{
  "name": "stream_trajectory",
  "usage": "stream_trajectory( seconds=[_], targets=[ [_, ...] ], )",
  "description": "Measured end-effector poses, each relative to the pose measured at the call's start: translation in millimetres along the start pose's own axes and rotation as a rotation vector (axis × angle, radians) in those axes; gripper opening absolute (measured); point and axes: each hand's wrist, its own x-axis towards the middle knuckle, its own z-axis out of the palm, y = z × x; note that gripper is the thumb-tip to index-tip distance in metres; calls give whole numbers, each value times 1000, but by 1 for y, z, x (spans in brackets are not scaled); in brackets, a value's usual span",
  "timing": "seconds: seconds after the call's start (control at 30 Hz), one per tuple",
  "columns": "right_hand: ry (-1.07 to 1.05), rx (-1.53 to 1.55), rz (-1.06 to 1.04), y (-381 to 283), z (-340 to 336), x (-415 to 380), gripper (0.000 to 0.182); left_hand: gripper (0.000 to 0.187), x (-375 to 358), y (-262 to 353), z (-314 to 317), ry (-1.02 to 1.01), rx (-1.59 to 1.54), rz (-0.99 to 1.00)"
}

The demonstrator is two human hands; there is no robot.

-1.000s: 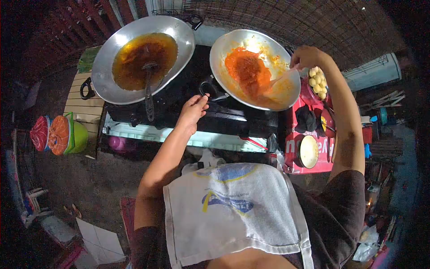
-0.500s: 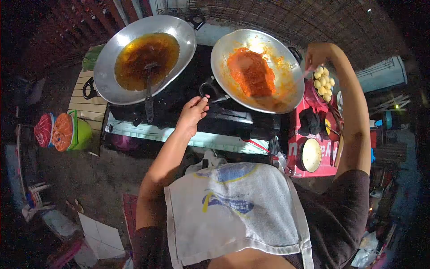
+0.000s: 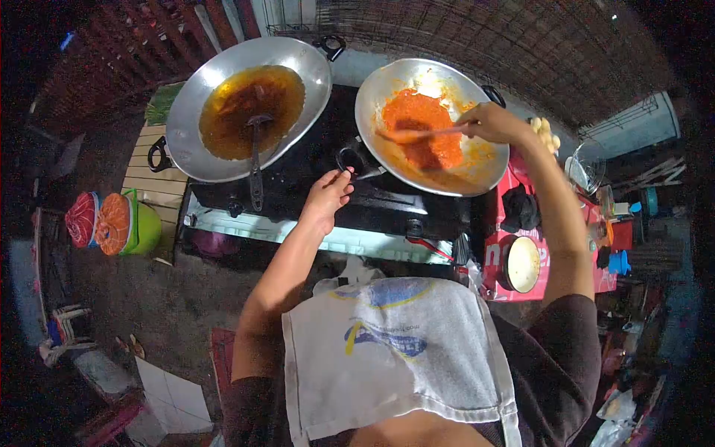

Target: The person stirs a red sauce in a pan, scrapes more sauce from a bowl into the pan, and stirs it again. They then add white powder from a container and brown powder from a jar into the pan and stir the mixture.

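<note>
A metal wok (image 3: 488,165) on the right holds thick orange-red paste (image 3: 424,112). My left hand (image 3: 328,197) is closed on the black loop handle (image 3: 348,156) at the wok's near left side. Over the paste, my right hand (image 3: 491,124) grips a pinkish spatula (image 3: 436,132), whose blade lies low at the left part of the wok. On the left stands a second wok (image 3: 186,112) with brown oil (image 3: 231,141), a slotted metal turner (image 3: 256,167) resting in it and over its rim.
Both woks sit on a black stove (image 3: 290,167). At right, a red-covered table (image 3: 495,261) carries a pale bowl (image 3: 523,264), a black cloth (image 3: 519,205) and round yellowish balls (image 3: 547,138). A green bucket (image 3: 147,227) stands at left.
My right hand has swung left from beside the yellowish balls to above the right wok, bringing the spatula across the paste. My left hand stays at the handle. The view has shifted slightly.
</note>
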Motion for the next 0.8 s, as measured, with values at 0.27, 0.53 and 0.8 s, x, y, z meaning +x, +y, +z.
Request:
stream_trajectory(
  seconds=[0.27,0.53,0.8],
  targets=[
    [170,76,200,-68,42,-26,22,17,0,0,0,-16,19,-12],
    [358,-99,447,-32,65,-2,25,18,1,1,-2,-33,25,-26],
    [432,-146,561,-67,88,31,21,13,-2,5,0,-57,28,-30]
  ],
)
